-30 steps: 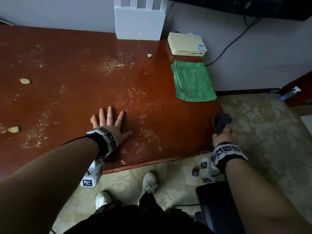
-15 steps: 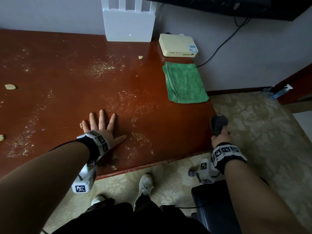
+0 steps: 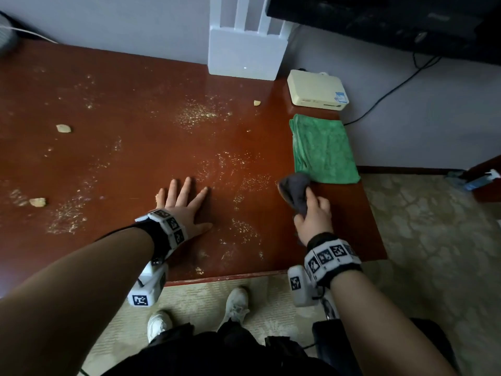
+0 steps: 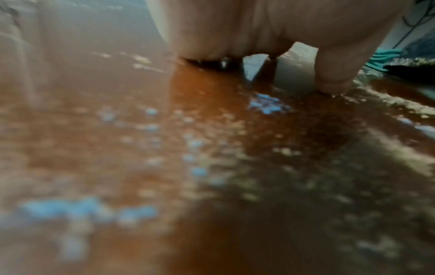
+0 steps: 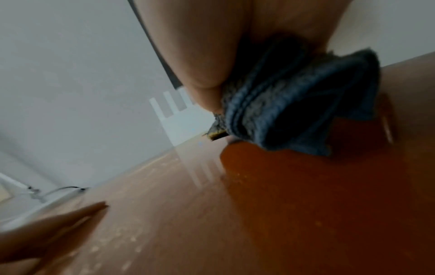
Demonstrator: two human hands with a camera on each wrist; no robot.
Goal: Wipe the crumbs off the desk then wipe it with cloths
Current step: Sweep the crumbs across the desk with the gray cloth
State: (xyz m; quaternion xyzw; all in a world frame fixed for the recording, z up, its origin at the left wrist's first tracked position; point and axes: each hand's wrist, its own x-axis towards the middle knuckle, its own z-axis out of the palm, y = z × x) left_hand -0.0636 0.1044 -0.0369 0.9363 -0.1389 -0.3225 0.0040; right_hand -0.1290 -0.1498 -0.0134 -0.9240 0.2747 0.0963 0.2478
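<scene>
Evidently soft and light: the grey cloth bunches limply in the right hand, whose fingers curl round its gathered middle; flattening it under the palm would likely sweep better. It sits at the desk surface just in front of the folded green cloth, beside a patch of crumbs. The left hand lies flat, fingers spread, palm down on the wood, holding nothing, seemingly bracing.
</scene>
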